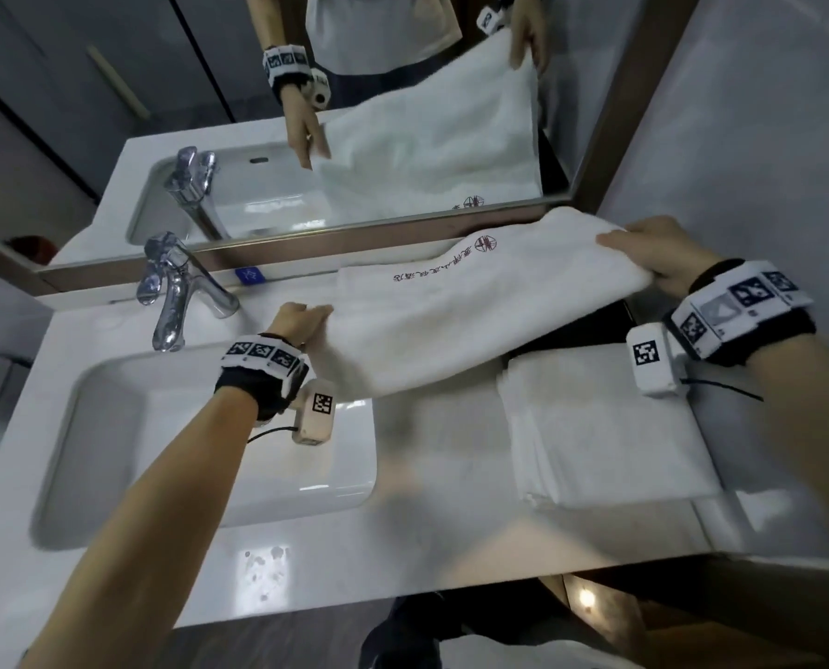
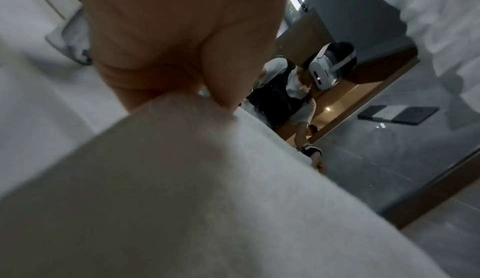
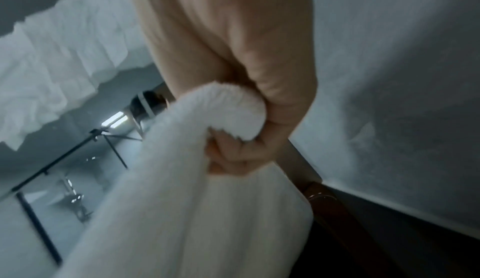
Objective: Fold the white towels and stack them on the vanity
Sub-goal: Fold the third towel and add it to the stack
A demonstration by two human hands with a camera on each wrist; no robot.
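A white towel (image 1: 461, 321) with dark red lettering hangs stretched between both hands above the white vanity top (image 1: 432, 441), near the mirror. My left hand (image 1: 301, 321) grips its left end beside the tap. My right hand (image 1: 659, 258) grips its right end, held higher. In the left wrist view the fingers (image 2: 223, 73) pinch the towel (image 2: 207, 200) edge. The right wrist view shows my right hand (image 3: 246, 138) curled around a bunched fold of the towel (image 3: 197, 200). A folded white towel (image 1: 605, 427) lies flat on the vanity at the right, below the held one.
A sink basin (image 1: 200, 437) fills the vanity's left half, with a chrome tap (image 1: 176, 292) behind it. A framed mirror (image 1: 354, 113) runs along the back and reflects the towel and hands. A grey wall (image 1: 765, 137) closes the right side.
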